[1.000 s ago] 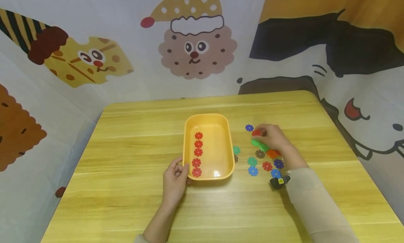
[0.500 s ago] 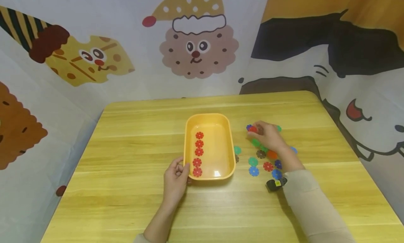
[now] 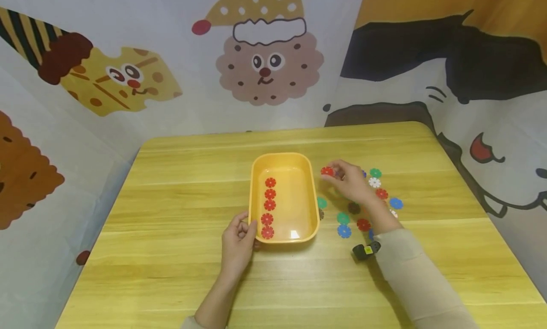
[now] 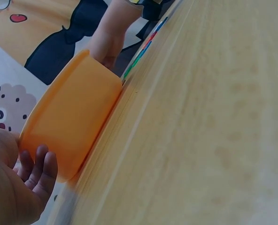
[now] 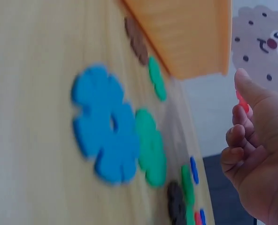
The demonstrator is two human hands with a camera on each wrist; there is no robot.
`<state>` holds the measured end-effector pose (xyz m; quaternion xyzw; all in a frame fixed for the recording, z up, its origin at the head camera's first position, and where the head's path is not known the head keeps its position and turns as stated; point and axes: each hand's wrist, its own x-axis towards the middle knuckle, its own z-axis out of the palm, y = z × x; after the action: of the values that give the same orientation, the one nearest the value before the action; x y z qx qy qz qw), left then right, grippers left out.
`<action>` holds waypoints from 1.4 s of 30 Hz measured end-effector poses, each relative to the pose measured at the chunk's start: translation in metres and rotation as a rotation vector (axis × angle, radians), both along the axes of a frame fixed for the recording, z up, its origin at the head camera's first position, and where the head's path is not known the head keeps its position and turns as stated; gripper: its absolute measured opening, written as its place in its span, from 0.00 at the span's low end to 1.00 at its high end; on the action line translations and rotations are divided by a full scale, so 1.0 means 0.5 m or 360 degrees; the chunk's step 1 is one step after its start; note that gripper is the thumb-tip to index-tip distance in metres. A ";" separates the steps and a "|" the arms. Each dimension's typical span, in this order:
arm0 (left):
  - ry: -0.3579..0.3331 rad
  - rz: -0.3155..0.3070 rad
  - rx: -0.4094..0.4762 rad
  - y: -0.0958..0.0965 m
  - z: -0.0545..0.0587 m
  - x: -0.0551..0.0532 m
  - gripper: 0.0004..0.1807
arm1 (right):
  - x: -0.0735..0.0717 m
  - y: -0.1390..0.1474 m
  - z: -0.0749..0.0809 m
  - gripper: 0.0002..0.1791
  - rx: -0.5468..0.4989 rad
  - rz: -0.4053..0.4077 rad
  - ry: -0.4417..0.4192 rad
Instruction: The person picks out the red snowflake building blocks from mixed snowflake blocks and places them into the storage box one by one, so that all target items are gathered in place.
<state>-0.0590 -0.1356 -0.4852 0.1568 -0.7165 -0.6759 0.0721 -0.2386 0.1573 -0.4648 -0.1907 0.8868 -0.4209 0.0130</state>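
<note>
1. Currently, the right hand (image 3: pixel 350 183) pinches a red disc (image 3: pixel 327 171) between thumb and fingers.
2. The left hand (image 3: pixel 237 246), fingers partly curled, holds the tray (image 3: pixel 295 203) between both hands.
3. Five red pieces (image 3: pixel 269 205) lie inside, nearer the left hand.
4. Loose pieces (image 3: pixel 343 218) surround the right hand.

Five red discs (image 3: pixel 269 205) in tray (image 3: pixel 296 201); held disc (image 3: pixel 326 171) outside

Tray yellow-orange, round-cornered, upright on worktop (image 3: pixel 179 258). The five: notched edges, flat on tray floor, column from 7 to 10 o'clock. Held disc: red, notched, pinched just beyond tray rim, 2 o'clock.
</note>
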 end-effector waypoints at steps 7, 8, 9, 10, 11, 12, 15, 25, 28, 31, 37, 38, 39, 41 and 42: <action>0.0023 -0.0002 -0.0012 0.000 0.003 0.000 0.19 | 0.009 -0.047 0.018 0.25 -0.0142 0.0042 -0.0043; 0.0023 -0.0001 -0.0009 0.000 0.003 0.000 0.18 | 0.010 -0.053 0.019 0.24 -0.0155 0.0055 -0.0038; 0.0022 0.0000 -0.0009 0.001 0.003 0.000 0.18 | 0.010 -0.060 0.020 0.24 -0.0170 0.0071 -0.0034; 0.0020 0.0001 -0.0009 0.001 0.004 0.000 0.18 | 0.011 -0.065 0.021 0.22 -0.0170 0.0085 -0.0027; 0.0019 0.0000 -0.0010 0.001 0.004 0.000 0.18 | 0.011 -0.071 0.022 0.21 -0.0173 0.0102 -0.0017; 0.0021 0.0000 -0.0010 0.002 0.004 0.000 0.18 | 0.013 -0.077 0.023 0.20 -0.0174 0.0111 -0.0010; -0.0016 0.0006 -0.0028 0.005 0.020 0.003 0.18 | 0.017 -0.094 0.032 0.19 -0.0164 0.0136 0.0018; 0.0029 -0.0011 -0.0025 -0.001 -0.001 0.001 0.19 | 0.016 -0.137 0.041 0.23 0.0021 0.0191 0.0237; 0.0034 -0.0015 -0.0024 -0.002 -0.001 0.001 0.19 | 0.014 -0.150 0.041 0.24 0.0094 0.0210 0.0244; 0.0025 -0.0019 -0.0030 -0.001 0.000 0.001 0.18 | 0.011 -0.162 0.038 0.24 0.0155 0.0255 0.0239; 0.0039 -0.0025 -0.0028 -0.002 0.001 0.001 0.18 | 0.005 -0.182 0.034 0.23 0.0304 0.0285 0.0367; 0.0042 -0.0024 -0.0027 -0.002 0.001 0.001 0.18 | 0.004 -0.185 0.034 0.23 0.0331 0.0279 0.0390; 0.0047 -0.0022 -0.0027 -0.003 0.002 0.001 0.18 | 0.002 -0.188 0.035 0.22 0.0362 0.0274 0.0409; 0.0051 -0.0018 -0.0033 -0.002 0.002 0.001 0.18 | 0.000 -0.194 0.036 0.23 0.0416 0.0265 0.0426; 0.0055 -0.0019 -0.0041 -0.003 0.001 0.001 0.18 | -0.001 -0.196 0.036 0.23 0.0439 0.0261 0.0421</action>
<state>-0.0587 -0.1368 -0.4846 0.1398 -0.7247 -0.6697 0.0825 -0.2391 0.0591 -0.4466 -0.3122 0.9114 -0.2644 -0.0433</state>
